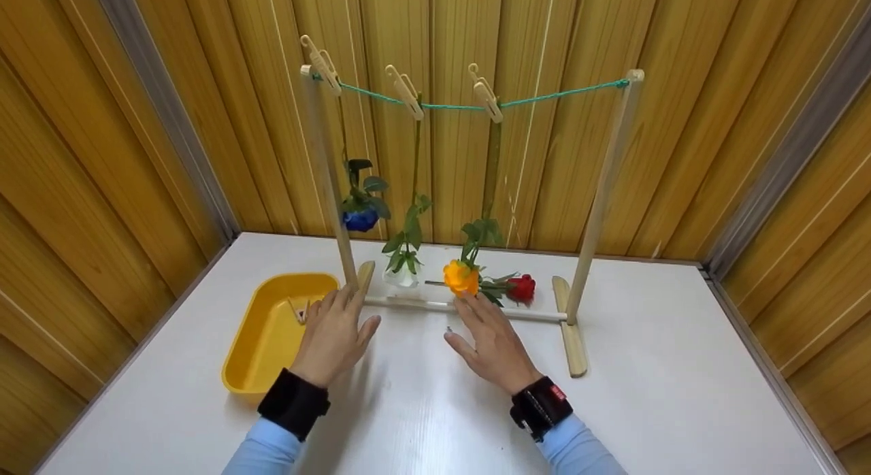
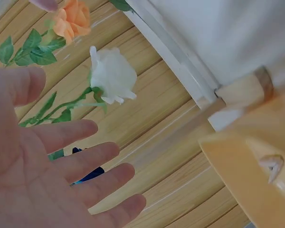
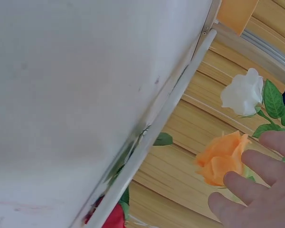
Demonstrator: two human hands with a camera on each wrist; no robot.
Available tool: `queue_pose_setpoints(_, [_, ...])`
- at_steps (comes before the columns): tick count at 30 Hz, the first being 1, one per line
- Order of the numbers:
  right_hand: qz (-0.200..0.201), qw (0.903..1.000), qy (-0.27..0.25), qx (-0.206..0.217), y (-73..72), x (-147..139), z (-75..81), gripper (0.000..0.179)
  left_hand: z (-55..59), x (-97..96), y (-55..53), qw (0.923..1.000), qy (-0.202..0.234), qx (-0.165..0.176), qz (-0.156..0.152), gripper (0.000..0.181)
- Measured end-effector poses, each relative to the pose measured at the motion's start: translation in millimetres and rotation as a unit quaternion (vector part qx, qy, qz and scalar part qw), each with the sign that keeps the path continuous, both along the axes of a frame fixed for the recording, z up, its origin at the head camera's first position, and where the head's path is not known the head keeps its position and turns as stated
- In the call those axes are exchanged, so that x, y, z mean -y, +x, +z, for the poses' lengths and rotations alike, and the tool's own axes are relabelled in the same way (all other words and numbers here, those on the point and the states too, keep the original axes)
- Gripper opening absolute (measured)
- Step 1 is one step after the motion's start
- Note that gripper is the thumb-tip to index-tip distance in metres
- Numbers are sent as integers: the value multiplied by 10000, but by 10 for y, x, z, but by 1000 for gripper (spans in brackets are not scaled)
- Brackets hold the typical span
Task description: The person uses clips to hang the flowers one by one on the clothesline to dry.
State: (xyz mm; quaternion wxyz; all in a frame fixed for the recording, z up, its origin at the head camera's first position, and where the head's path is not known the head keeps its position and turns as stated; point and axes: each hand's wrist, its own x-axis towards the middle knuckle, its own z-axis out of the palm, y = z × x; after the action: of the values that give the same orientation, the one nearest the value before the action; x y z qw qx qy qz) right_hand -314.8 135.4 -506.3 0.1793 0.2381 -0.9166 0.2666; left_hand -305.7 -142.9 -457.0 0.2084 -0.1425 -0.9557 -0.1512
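Note:
My left hand (image 1: 333, 339) is held out with straight fingers, over the near right side of a yellow tray (image 1: 235, 359) and by the rack's left post (image 1: 329, 182). My right hand (image 1: 495, 344) also has its fingers extended, the fingertips right at the lower edge of a hanging orange rose (image 1: 461, 277). Neither palm holds anything. A blue rose (image 1: 360, 220) and a white rose (image 2: 113, 73) hang head down beside the orange one. Wooden clothespins (image 1: 404, 92) fix their stems to a green cord (image 1: 565, 94). On the table behind the bottom bar lies a red rose (image 1: 522, 288).
The rack's right post (image 1: 605, 196) stands on a wooden foot (image 1: 573, 349), joined to the left one by a white bottom bar (image 1: 503, 312). Inside the tray lies a small clothespin (image 2: 274, 167). Wood-patterned panels (image 1: 449, 46) enclose the white table (image 1: 680, 366) at back and sides.

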Motion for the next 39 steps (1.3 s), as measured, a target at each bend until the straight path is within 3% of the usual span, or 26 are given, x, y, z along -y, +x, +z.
queue_pose_setpoints(9, [202,9998,-23,57,-83,39,142,62,239,256,-228,9961,-561,684,55,53])
queue_pose_setpoints(16, [195,9996,69,195,-150,42,258,64,334,450,-415,9875,-843,1325,147,53])
queue_pose_setpoints(20, [254,9994,60,244,-189,54,312,63,329,547,-525,9789,-826,1849,291,51])
queue_pose_setpoints(28, [382,9987,2,341,-240,94,379,57,264,661,-708,9632,-713,2515,625,48])
queue_pose_setpoints(39, [468,9961,130,740,-310,166,397,51,123,737,-854,9394,-430,3315,762,46])
